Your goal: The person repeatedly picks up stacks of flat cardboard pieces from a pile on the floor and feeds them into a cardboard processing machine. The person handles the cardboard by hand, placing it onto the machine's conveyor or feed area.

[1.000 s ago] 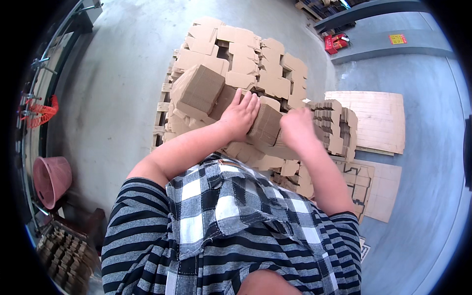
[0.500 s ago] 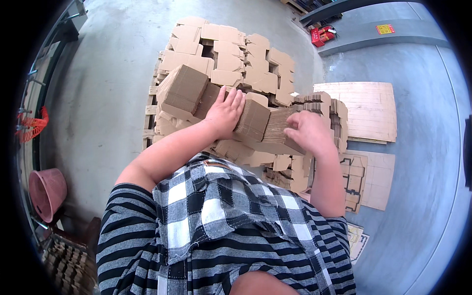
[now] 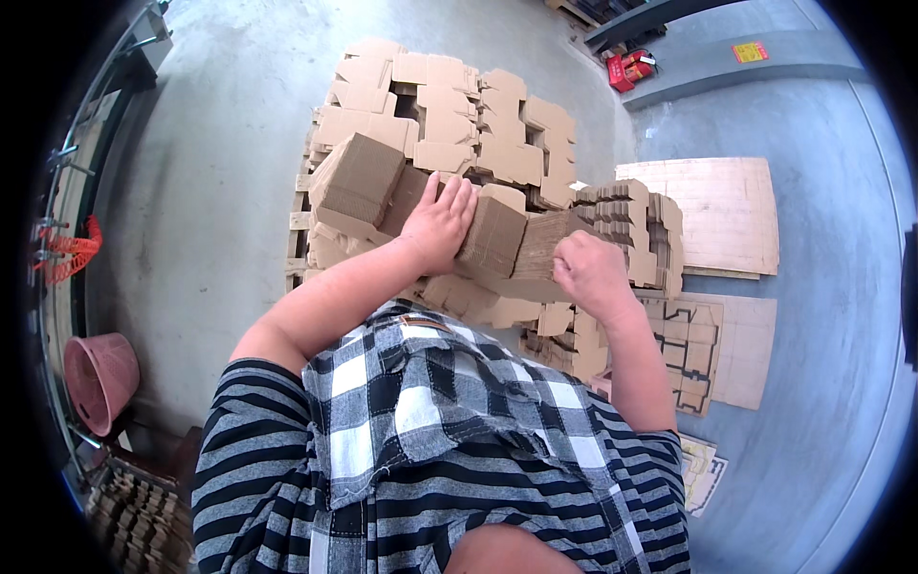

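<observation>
A thick bundle of cut cardboard sheets point(image 3: 492, 236) lies across in front of my body, its stacked edges showing as brown ribbed blocks. My left hand point(image 3: 442, 225) rests flat in the dip between two raised blocks, its fingers stretched out and pressed on the cardboard. At the bundle's right end, my right hand point(image 3: 590, 273) is closed in a fist with the knuckles against the ribbed edges. Nothing shows in its curled fingers. Beyond and beneath the bundle spreads a large pile of flat die-cut cardboard blanks point(image 3: 445, 100).
A wooden pallet point(image 3: 299, 234) shows at the pile's left edge. More cardboard stacks point(image 3: 660, 230) stand to the right, near pale boards point(image 3: 708, 210) and a die board with dark lines point(image 3: 690, 359). A pink basket point(image 3: 100, 383) is at far left; red extinguishers point(image 3: 629, 69) stand at back right.
My right hand has gone from loosely spread fingers to a closed fist at the bundle's right end. My left hand stays in place on the cardboard. The view has shifted slightly.
</observation>
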The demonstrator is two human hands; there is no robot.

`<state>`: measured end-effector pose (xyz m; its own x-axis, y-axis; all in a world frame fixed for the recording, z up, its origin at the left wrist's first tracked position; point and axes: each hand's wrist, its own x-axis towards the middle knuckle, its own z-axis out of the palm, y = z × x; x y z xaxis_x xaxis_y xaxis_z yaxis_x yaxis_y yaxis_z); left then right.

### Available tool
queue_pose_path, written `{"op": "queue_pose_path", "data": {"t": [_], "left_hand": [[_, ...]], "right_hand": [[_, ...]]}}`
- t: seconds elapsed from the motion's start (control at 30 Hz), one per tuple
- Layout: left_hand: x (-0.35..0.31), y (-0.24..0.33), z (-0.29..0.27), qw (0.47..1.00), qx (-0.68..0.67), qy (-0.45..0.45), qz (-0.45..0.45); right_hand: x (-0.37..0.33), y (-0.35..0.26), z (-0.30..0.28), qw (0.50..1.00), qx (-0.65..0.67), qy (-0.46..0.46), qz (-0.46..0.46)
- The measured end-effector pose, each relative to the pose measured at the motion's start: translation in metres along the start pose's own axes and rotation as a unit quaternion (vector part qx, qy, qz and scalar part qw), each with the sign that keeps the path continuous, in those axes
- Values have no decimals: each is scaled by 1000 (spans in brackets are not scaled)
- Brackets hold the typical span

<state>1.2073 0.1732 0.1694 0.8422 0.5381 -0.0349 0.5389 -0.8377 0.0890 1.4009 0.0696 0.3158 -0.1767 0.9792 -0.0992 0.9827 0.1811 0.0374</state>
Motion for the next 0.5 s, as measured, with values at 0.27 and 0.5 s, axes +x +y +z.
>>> {"op": "queue_pose_path", "data": {"t": [0.27, 0.5], "left_hand": [[0, 0, -7, 1000, -17, -6, 4], [-1, -1, -4, 1000, -7, -8, -3]], "right_hand": [[39, 69, 2, 973, 38, 183, 137], [34, 21, -28, 979, 126, -29, 159]]}}
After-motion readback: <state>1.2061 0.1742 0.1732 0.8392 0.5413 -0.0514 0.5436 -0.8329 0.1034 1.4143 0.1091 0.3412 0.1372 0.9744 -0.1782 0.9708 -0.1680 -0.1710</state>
